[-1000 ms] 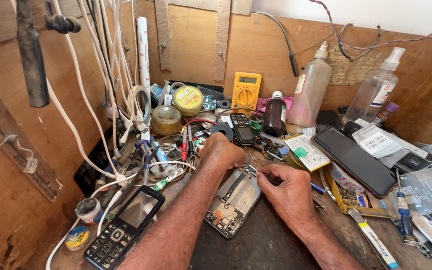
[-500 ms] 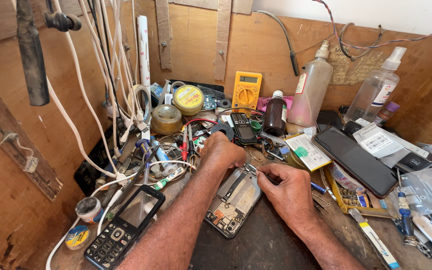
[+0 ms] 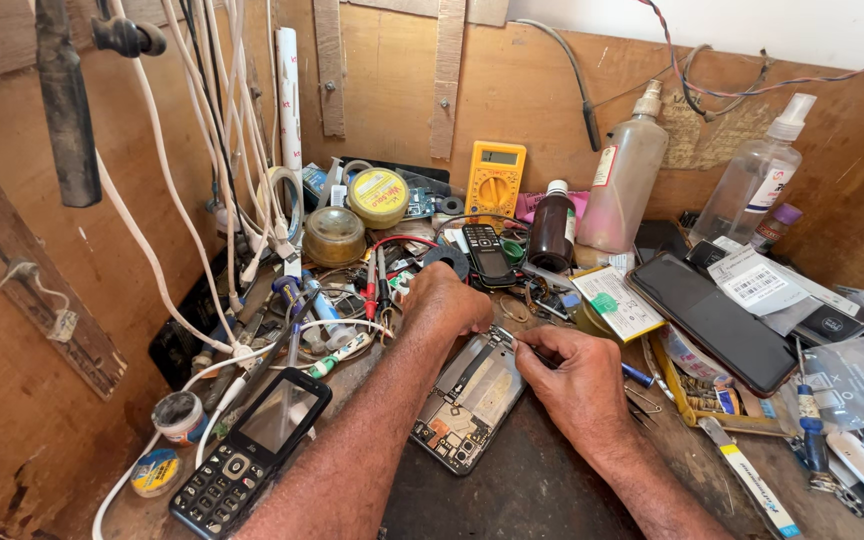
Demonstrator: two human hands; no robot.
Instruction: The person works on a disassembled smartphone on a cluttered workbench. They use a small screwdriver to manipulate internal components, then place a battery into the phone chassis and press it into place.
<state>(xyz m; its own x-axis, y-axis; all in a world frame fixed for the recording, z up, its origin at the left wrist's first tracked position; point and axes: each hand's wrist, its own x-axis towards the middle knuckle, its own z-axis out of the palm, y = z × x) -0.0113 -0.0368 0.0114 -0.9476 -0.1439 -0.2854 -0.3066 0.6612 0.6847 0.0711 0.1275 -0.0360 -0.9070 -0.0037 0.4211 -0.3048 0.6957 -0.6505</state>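
Observation:
An opened smartphone point(image 3: 467, 400) lies back-up on the dark bench mat, its inner frame and circuit board exposed. My left hand point(image 3: 444, 298) rests on the phone's top end, fingers curled over it and holding it down. My right hand point(image 3: 577, 372) pinches a thin metal tool, probably tweezers point(image 3: 517, 343), whose tip touches the phone's upper right edge next to my left hand.
A black keypad phone point(image 3: 250, 452) lies at the front left. Behind stand a yellow multimeter point(image 3: 495, 180), a brown bottle point(image 3: 553, 232), two plastic bottles point(image 3: 624, 185), tins, and white cables point(image 3: 252, 200). A dark tablet point(image 3: 717, 320), papers and small tools crowd the right.
Both hands stay on the opened phone; my right hand's tool tip has shifted only slightly at the phone's top edge.

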